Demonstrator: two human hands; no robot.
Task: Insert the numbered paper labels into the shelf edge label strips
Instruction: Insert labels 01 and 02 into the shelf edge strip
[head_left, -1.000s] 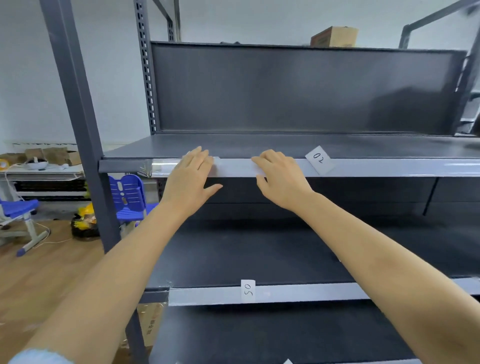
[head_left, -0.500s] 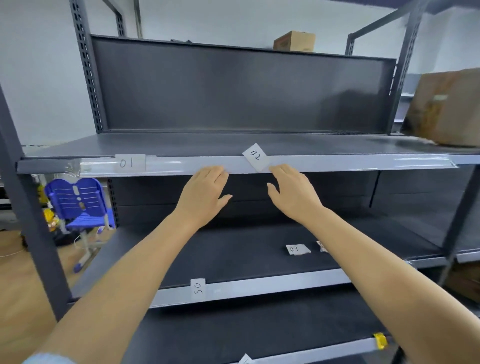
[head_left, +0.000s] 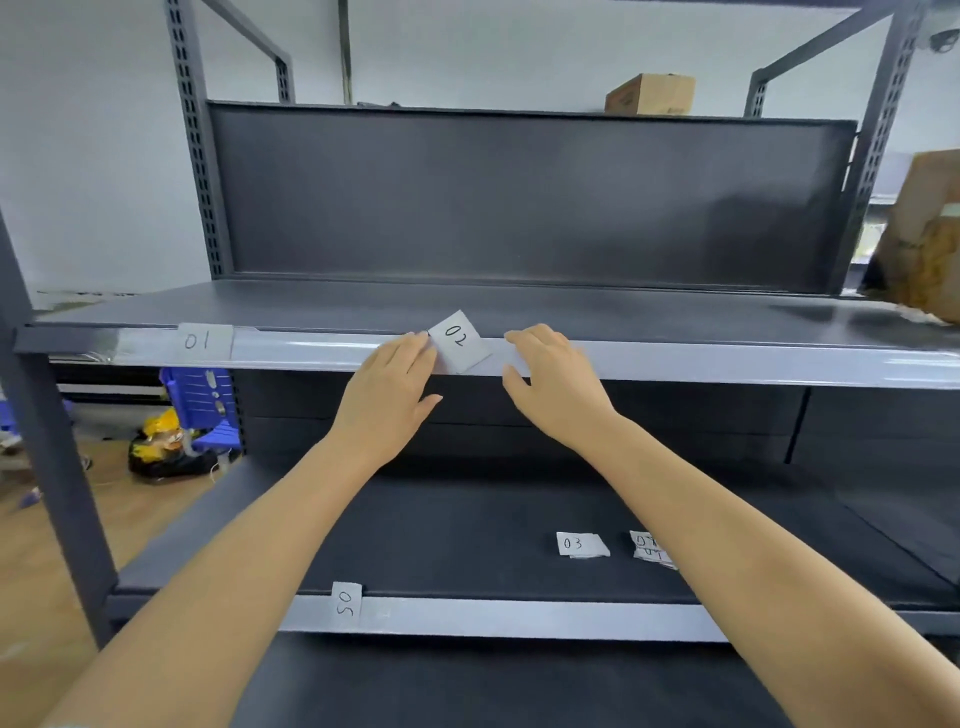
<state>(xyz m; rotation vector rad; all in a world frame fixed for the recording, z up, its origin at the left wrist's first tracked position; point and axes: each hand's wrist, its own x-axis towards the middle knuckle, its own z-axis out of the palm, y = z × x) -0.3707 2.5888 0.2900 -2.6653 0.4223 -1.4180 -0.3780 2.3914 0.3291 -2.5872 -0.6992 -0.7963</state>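
Note:
The paper label "02" (head_left: 459, 340) sits tilted at the upper shelf's label strip (head_left: 701, 361), its top sticking up above the edge. My left hand (head_left: 390, 387) lies flat against the strip, fingertips touching the label's left edge. My right hand (head_left: 551, 382) rests with straight fingers on the strip just right of the label. Label "01" (head_left: 203, 341) sits straight in the strip at the far left. Label "05" (head_left: 346, 604) stands sideways in the lower shelf's strip (head_left: 519, 618). Loose labels "03" (head_left: 579, 544) and a small stack (head_left: 649, 550) lie on the lower shelf.
Dark metal shelving with a back panel (head_left: 519, 197) and uprights (head_left: 47, 415) frames the work. A cardboard box (head_left: 649, 94) stands on top; a brown parcel (head_left: 924, 239) sits at the right. A blue chair (head_left: 200, 402) and a bag (head_left: 166, 449) are on the wooden floor at left.
The view and both hands have shifted right along the upper strip, away from label "01", and now flank label "02"; my left fingertips have come up to its edge.

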